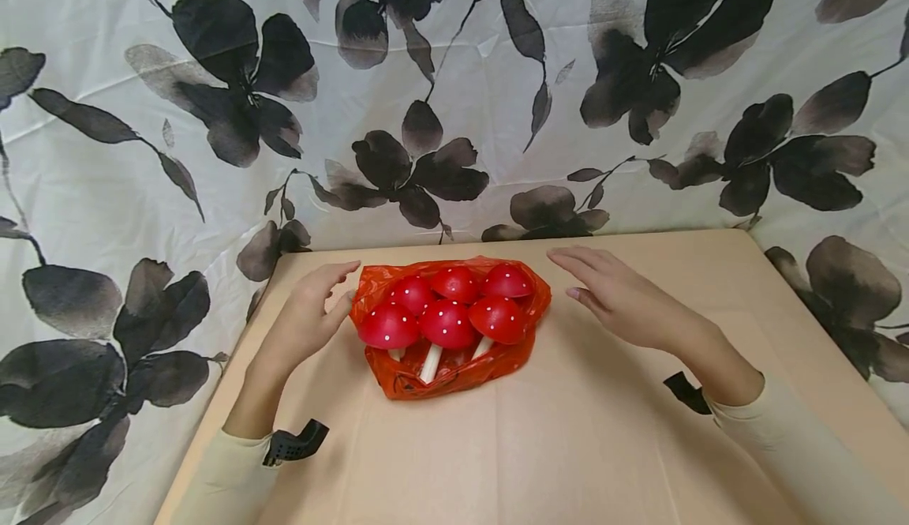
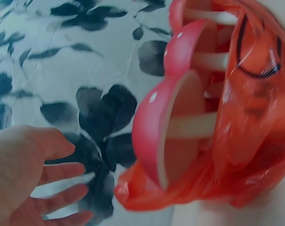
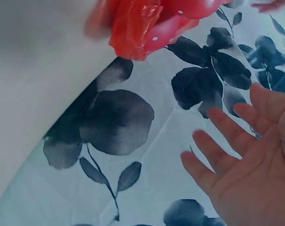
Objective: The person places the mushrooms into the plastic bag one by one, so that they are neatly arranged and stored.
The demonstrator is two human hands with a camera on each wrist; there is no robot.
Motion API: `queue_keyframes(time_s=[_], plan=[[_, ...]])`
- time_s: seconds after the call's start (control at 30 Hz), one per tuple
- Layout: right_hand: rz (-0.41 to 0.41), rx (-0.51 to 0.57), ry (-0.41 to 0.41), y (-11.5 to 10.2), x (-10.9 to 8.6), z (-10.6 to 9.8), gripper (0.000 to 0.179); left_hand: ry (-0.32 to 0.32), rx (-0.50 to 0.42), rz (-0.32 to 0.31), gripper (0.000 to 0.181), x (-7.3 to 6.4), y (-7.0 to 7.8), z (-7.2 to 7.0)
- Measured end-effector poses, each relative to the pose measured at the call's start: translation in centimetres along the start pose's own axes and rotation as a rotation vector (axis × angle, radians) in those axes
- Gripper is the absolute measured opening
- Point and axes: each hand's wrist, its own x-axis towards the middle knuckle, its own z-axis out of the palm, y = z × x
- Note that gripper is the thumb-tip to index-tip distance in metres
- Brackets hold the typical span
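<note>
A red plastic bag (image 1: 454, 383) lies on the table with its mouth spread wide. Several toy mushrooms (image 1: 446, 324) rest in it, their red caps dotted white over pale stems. In the left wrist view, three mushroom caps (image 2: 152, 127) stick out past the bag's rim, and a black curved line is printed on the plastic (image 2: 260, 141). My left hand (image 1: 307, 316) hovers by the bag's left side, fingers relaxed and holding nothing. Off the bag's right side, my right hand (image 1: 618, 292) has its fingers extended, with nothing in them; the right wrist view shows its fingers spread (image 3: 217, 155).
The bag sits toward the back of a light wooden table (image 1: 568, 446). Behind the table hangs a white cloth (image 1: 497, 91) with dark flower prints, which also shows on both sides. Black straps (image 1: 297, 442) are worn at both wrists over pale sleeves.
</note>
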Motion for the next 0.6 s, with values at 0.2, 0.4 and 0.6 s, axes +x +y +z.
queue_keyframes(time_s=[0.2, 0.4, 0.6], plan=[[-0.001, -0.233, 0.105, 0.3, -0.8, 0.2, 0.091, 0.045, 0.225, 0.114, 0.059, 0.5, 2.7, 1.0], [0.075, -0.316, 0.127, 1.5, -1.5, 0.8, 0.097, 0.041, 0.387, 0.132, 0.079, 1.2, 4.5, 1.7], [0.068, -0.381, 0.161, 2.5, -2.2, 1.3, 0.095, 0.084, 0.488, 0.137, 0.095, 1.6, 5.0, 1.9]])
